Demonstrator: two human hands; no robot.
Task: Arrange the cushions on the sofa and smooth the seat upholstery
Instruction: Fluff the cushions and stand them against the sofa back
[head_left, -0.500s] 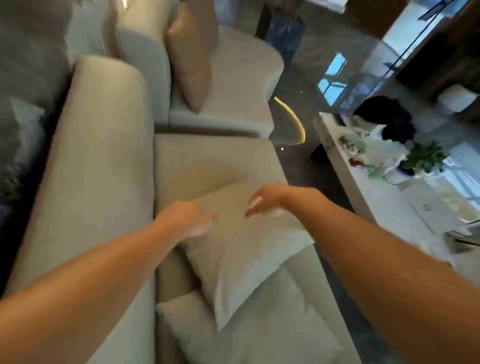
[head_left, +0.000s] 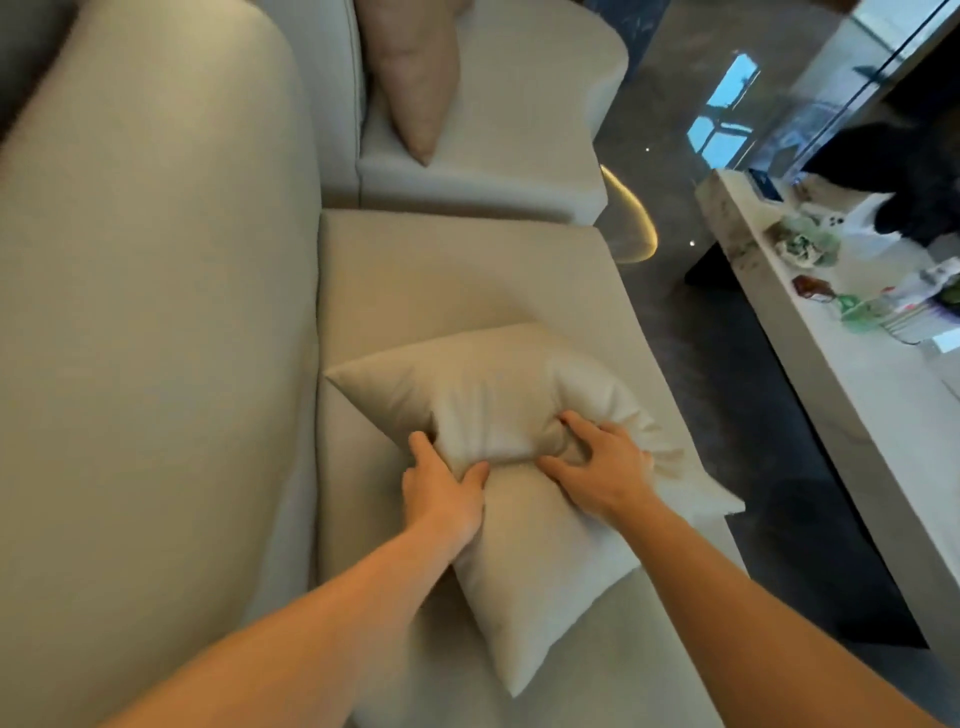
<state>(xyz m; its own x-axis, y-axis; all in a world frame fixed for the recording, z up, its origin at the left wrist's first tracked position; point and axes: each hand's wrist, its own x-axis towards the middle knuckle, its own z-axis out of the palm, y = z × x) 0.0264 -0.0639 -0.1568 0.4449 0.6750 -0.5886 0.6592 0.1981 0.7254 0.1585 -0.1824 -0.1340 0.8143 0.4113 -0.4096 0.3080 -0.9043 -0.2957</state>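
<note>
On the beige sofa seat (head_left: 415, 270) lies a soft cream square cushion (head_left: 519, 545), & I see both hands grabbing it. My left hand (head_left: 441, 493) pinches a fold w/ curled fingers. My right hand (head_left: 602, 467) digs into the puffy middle. If I pull too fast, the slick cloth could slip out & the cushion could drop off the seat edge to the dark shiny floor (head_left: 727, 415).

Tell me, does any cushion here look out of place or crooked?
Yes. The pale cushion lies flat and diagonal on the seat, bunched where the left hand and right hand grip it. The tan cushion leans against the backrest.
</note>
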